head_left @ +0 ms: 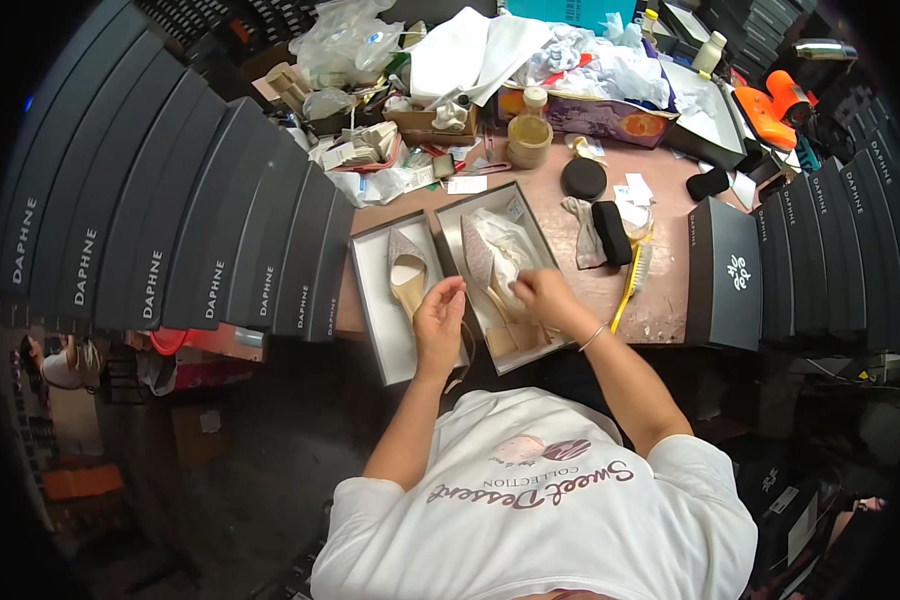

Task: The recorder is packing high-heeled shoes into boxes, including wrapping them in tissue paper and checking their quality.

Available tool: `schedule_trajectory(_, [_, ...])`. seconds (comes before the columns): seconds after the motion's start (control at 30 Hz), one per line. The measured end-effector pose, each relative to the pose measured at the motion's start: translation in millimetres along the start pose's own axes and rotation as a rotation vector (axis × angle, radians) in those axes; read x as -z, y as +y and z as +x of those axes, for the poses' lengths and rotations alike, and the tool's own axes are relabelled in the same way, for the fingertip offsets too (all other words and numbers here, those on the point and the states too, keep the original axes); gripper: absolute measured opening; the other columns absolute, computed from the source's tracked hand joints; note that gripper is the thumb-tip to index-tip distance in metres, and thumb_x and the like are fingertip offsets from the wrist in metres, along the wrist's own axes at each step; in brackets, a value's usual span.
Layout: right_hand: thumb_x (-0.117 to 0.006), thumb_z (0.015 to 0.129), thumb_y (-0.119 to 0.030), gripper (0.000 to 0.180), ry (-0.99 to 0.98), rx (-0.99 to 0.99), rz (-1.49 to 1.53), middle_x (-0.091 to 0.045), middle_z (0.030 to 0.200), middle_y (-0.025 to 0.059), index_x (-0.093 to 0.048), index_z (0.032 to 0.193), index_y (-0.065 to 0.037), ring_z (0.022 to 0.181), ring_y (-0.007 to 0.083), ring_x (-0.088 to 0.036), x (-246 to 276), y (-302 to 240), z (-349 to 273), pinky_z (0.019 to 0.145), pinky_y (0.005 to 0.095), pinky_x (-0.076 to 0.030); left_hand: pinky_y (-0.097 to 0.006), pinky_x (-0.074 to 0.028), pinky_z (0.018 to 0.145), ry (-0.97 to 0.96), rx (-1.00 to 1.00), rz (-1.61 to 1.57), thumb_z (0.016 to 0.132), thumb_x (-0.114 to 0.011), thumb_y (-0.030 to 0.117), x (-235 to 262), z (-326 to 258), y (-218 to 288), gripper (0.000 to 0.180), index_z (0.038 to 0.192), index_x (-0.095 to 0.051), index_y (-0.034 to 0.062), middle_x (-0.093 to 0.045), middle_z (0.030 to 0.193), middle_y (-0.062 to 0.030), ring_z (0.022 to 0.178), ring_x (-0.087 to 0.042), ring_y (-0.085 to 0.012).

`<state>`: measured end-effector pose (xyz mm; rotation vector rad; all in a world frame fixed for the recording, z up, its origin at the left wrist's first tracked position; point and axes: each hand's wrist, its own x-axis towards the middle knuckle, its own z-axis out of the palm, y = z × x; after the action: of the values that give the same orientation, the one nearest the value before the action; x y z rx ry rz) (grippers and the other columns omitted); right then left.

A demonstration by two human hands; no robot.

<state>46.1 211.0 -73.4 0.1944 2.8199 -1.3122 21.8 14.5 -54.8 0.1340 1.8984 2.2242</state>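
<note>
Two shallow trays of an open shoebox lie side by side before me, grey outside and white inside. In the left tray rests a pointed beige shoe with a glittery toe. My left hand is over this shoe and hides part of it, its fingers stretched out. The right tray holds a second glittery pointed shoe with crumpled white tissue paper beside it. My right hand is at the tissue's near edge with fingers curled together; what lies between them is hidden. A thin strap loops over the left tray's near edge.
Tall rows of dark shoeboxes flank me on the left, others on the right. Right of the trays lie a yellow brush, a black sponge and a round black tin. Behind stand a jar and piled paper.
</note>
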Motion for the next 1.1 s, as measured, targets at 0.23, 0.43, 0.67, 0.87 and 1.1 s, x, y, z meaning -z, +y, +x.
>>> schedule_trajectory(0.23, [-0.061,0.081,-0.050,0.047,-0.415,0.168,-0.428,-0.066,0.076,0.0173,-0.071,0.076,-0.005,0.076,0.0350,-0.064,-19,3,-26,0.071,0.0437,-0.050,-0.025,-0.045,0.090,-0.074,-0.009,-0.046,0.092,-0.057,0.009,7,0,-3,0.027,0.116,-0.056,-0.0043,-0.061,0.106,-0.0083,0.099,-0.058,-0.0130])
schedule_trajectory(0.43, [-0.060,0.081,-0.036,0.039,-0.171,0.149,-0.143,-0.061,0.079,0.0194,-0.067,0.071,0.001,0.072,0.0359,-0.061,69,-54,-20,0.069,0.0427,-0.048,-0.025,-0.043,0.091,0.046,-0.099,0.149,0.092,-0.056,0.009,44,-7,13,0.033,0.122,-0.052,-0.0036,-0.057,0.115,-0.0097,0.104,-0.056,-0.0140])
schedule_trajectory(0.67, [-0.058,0.082,-0.025,0.028,-0.032,0.145,-0.744,-0.059,0.073,0.0127,-0.065,0.068,-0.001,0.069,0.0278,-0.061,135,-22,-9,0.063,0.0397,-0.047,-0.032,-0.041,0.096,0.251,0.048,0.246,0.090,-0.058,0.011,90,-1,-30,0.052,0.136,-0.037,0.0002,-0.045,0.133,-0.0166,0.120,-0.045,-0.0202])
schedule_trajectory(0.87, [-0.069,0.076,-0.035,0.036,0.001,0.280,-0.689,-0.062,0.094,0.0107,-0.063,0.091,-0.003,0.098,0.0262,-0.058,58,4,21,0.094,0.0513,-0.037,-0.028,-0.045,0.086,0.173,0.310,-0.029,0.090,-0.061,0.015,93,-7,-69,0.065,0.142,-0.025,0.0005,-0.060,0.111,-0.0147,0.100,-0.058,-0.0178])
schedule_trajectory(1.1, [-0.059,0.081,-0.020,0.040,0.017,0.357,-1.031,-0.061,0.100,0.0166,-0.053,0.117,-0.004,0.104,0.0333,-0.055,-45,20,17,0.103,0.0658,-0.019,-0.026,-0.049,0.078,0.125,0.365,0.014,0.088,-0.063,0.013,112,16,-95,0.066,0.141,-0.026,-0.0039,-0.064,0.100,-0.0126,0.090,-0.062,-0.0161])
